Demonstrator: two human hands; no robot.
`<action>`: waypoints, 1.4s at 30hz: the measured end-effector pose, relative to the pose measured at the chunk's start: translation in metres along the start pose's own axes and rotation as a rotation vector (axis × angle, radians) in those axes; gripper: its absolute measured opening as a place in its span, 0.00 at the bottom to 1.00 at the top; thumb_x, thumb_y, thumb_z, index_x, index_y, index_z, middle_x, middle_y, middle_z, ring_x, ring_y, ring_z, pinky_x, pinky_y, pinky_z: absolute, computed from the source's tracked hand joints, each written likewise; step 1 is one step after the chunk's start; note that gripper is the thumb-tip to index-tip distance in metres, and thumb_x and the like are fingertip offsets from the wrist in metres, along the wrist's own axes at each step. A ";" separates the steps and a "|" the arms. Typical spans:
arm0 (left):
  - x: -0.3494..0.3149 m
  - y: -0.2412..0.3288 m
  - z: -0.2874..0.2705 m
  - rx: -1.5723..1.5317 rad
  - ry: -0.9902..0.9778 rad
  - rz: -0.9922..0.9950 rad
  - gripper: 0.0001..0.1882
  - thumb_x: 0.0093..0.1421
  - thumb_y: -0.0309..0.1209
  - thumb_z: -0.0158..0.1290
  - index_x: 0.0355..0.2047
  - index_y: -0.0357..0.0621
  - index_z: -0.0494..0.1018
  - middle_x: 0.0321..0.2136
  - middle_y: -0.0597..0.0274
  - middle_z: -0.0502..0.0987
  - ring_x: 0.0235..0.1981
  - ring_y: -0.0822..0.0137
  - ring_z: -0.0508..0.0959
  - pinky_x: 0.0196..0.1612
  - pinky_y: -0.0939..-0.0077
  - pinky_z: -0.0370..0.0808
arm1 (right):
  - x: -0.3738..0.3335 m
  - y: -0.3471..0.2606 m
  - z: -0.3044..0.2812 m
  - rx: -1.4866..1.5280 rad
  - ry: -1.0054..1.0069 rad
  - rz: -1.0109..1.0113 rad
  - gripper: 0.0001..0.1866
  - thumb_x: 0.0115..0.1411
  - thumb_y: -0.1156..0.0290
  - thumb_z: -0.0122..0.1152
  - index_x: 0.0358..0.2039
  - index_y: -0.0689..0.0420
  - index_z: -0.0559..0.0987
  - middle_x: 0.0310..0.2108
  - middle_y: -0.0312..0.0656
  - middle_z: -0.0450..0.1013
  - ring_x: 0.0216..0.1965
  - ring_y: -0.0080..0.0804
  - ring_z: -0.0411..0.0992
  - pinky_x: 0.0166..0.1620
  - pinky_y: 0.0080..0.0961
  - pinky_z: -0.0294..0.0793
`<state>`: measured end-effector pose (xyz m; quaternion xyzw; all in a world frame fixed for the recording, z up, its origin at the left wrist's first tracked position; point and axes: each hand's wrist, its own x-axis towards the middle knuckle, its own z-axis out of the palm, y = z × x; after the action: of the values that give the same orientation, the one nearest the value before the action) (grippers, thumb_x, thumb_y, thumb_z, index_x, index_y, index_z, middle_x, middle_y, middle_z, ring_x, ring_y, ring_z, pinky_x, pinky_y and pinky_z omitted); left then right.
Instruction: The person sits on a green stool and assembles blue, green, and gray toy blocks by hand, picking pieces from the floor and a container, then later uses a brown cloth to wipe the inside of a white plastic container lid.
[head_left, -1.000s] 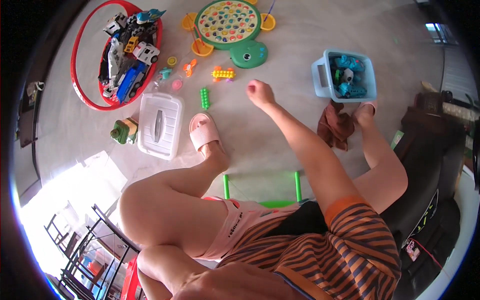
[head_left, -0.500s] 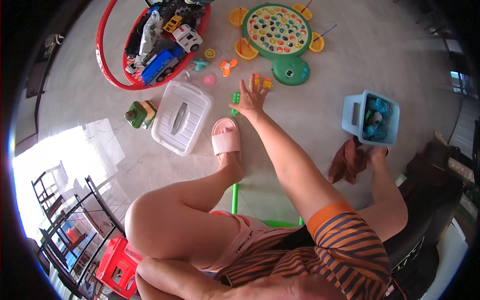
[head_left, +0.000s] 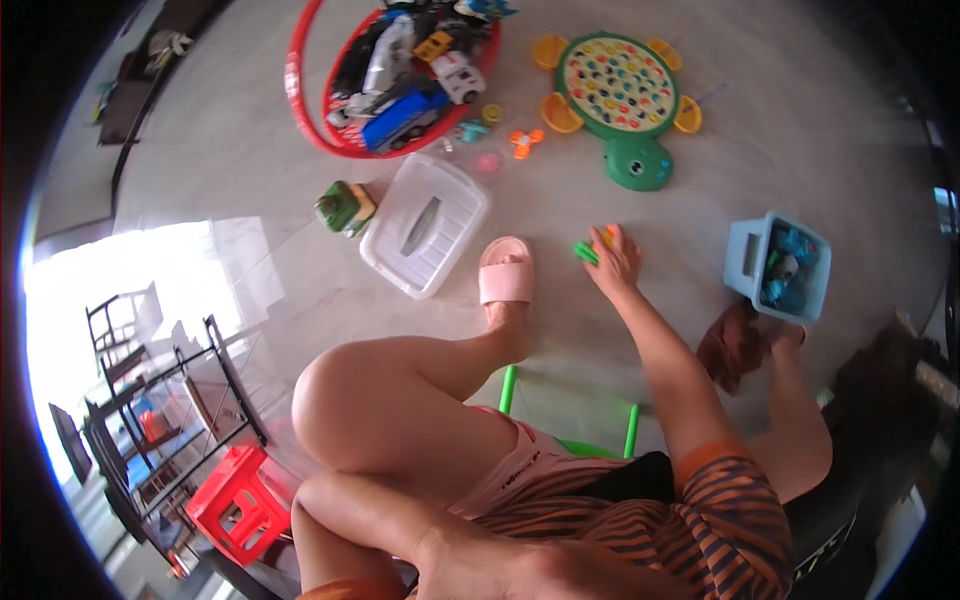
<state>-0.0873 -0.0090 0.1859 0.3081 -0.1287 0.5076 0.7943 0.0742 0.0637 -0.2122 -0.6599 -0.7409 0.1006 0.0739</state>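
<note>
My right hand [head_left: 617, 263] is closed around small toy building blocks above the grey floor. A green block [head_left: 586, 252] pokes out beside the thumb, and an orange block [head_left: 607, 235] shows between the fingers. How many pieces sit in the grip is partly hidden by the fingers. My left forearm lies across my thigh, and my left hand [head_left: 480, 570] is at the lower edge, blurred, its fingers hidden. Beyond my right hand lies a green turtle-shaped fishing game [head_left: 640, 165] with yellow cups as feet.
A light-blue bin [head_left: 742, 255] holding blue things stands right, beside a brown cloth [head_left: 733, 350]. A red basket [head_left: 345, 148] full of toy vehicles stands far left. Nearer are a white lid [head_left: 424, 228], a green toy [head_left: 345, 208], an orange spinner [head_left: 525, 143] and a red stool [head_left: 240, 505].
My right hand has picked up the green and orange blocks from the floor and drawn back toward me. The view has shifted, so everything sits farther right in it.
</note>
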 end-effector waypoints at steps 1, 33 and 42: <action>0.002 0.007 0.004 0.018 -0.014 0.001 0.44 0.50 0.61 0.48 0.43 0.22 0.64 0.42 0.34 0.68 0.42 0.45 0.72 0.44 0.63 0.70 | -0.011 -0.001 0.003 0.044 -0.008 -0.005 0.33 0.37 0.62 0.68 0.48 0.41 0.69 0.50 0.38 0.57 0.49 0.40 0.60 0.47 0.43 0.57; 0.021 0.051 0.007 0.776 -0.283 -0.346 0.30 0.43 0.36 0.58 0.45 0.30 0.66 0.40 0.46 0.70 0.41 0.52 0.72 0.45 0.65 0.69 | -0.043 0.050 -0.110 1.487 0.020 0.503 0.20 0.44 0.75 0.67 0.38 0.54 0.70 0.29 0.33 0.69 0.27 0.21 0.69 0.27 0.20 0.72; -0.018 -0.039 -0.033 1.871 -0.669 -1.156 0.29 0.42 0.36 0.61 0.45 0.41 0.65 0.32 0.55 0.70 0.40 0.49 0.68 0.41 0.63 0.67 | -0.030 0.131 -0.134 1.042 0.471 0.639 0.43 0.35 0.50 0.71 0.49 0.62 0.67 0.41 0.48 0.68 0.45 0.37 0.67 0.46 0.28 0.67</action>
<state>-0.0646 -0.0127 0.1372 0.9098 0.2549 -0.1432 0.2947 0.2363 0.0551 -0.1141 -0.7298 -0.3267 0.3163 0.5106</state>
